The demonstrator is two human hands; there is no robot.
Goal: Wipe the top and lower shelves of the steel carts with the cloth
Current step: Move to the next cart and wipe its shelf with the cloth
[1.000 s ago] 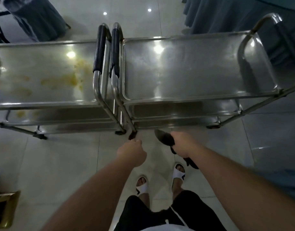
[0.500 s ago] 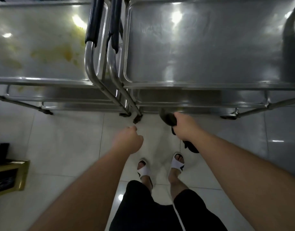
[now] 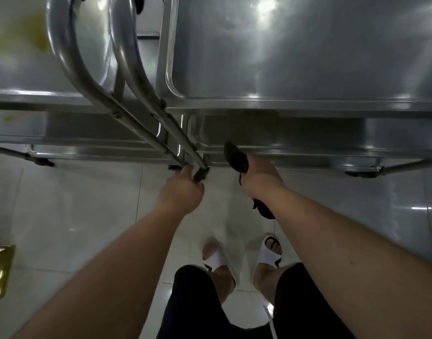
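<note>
Cloth: dark cloth, bunched in the right hand; one end sticks out beyond the fingers toward the right cart's lower shelf edge, the other hangs below the wrist.
Right hand fingers: curled round the cloth, grasping it; fingertips hidden under the hand.
Left hand: left hand, fingers clenched at the foot of the cart frame tubes; whether they actually grip a tube or only touch it cannot be told.
Right cart: top shelf above and beyond the right fingers, looks clean and reflective; lower shelf just ahead of the cloth's tip, in shadow, condition unclear.
Left cart: top shelf up and to the left of the left fingers, bearing yellow stains; lower shelf with a small yellowish mark near its left end.
Floor: pale tiles under both hands; feet in white sandals behind the fingers.
Other: brass-coloured object at the left edge, well apart.
Progress: cloth is not on any shelf. Judged early: the left cart's stains remain, and the lower shelves appear still to be wiped; the right top shelf may be done or simply clean.
</note>
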